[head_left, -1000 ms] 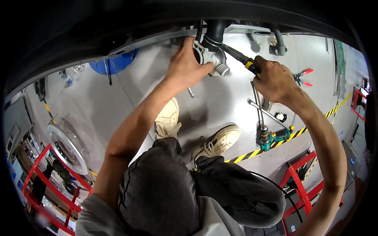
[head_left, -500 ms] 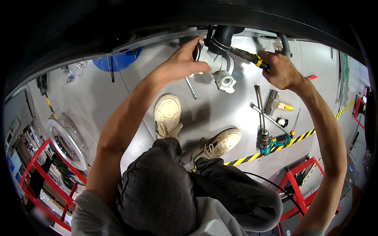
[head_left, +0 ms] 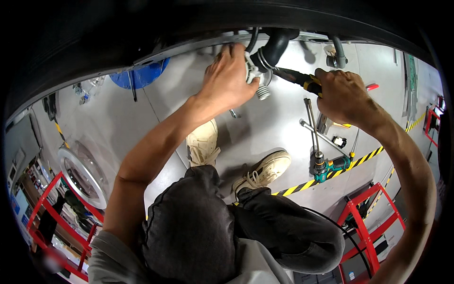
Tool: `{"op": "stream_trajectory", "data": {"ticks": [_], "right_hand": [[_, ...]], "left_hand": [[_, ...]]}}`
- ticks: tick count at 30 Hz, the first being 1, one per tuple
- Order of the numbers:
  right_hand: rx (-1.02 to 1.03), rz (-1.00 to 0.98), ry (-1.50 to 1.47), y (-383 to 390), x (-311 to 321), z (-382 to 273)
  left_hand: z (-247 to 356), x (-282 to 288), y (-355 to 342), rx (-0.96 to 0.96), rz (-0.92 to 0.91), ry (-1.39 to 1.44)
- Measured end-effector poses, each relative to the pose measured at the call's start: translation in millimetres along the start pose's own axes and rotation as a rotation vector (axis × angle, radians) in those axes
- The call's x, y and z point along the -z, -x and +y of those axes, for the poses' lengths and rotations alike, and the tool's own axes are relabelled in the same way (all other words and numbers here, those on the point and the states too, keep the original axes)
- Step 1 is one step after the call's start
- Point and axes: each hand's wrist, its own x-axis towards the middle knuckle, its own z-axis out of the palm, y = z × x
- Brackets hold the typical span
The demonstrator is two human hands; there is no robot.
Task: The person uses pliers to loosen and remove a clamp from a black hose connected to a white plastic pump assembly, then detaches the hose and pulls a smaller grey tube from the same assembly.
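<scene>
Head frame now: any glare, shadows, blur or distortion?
Head view: glare whitens the floor left of the cordless drill; head view: shadow between the shoes; head view: fisheye bows the dark panel up top; head view: left hand and right hand fairly sharp.

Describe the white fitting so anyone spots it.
Below the black panel across the top, find the thick black hose. At its lower end, gripped by the left hand, is the fitting. Unlike the smooth hose, it is white with a ribbed spout.
</scene>
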Motion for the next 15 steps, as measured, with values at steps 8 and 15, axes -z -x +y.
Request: {"op": "stream_trajectory", "data": {"ticks": [8, 15], "right_hand": [[-0.065, -0.021, -0.172, -14, -15, 10], [0.109, 0.179, -0.233, -31, -53, 30]], "left_hand": [[-28, -12, -12, 0.023, -0.176, 0.61], [-33, -11, -14, 0.021, -0.239, 0.756]]}}
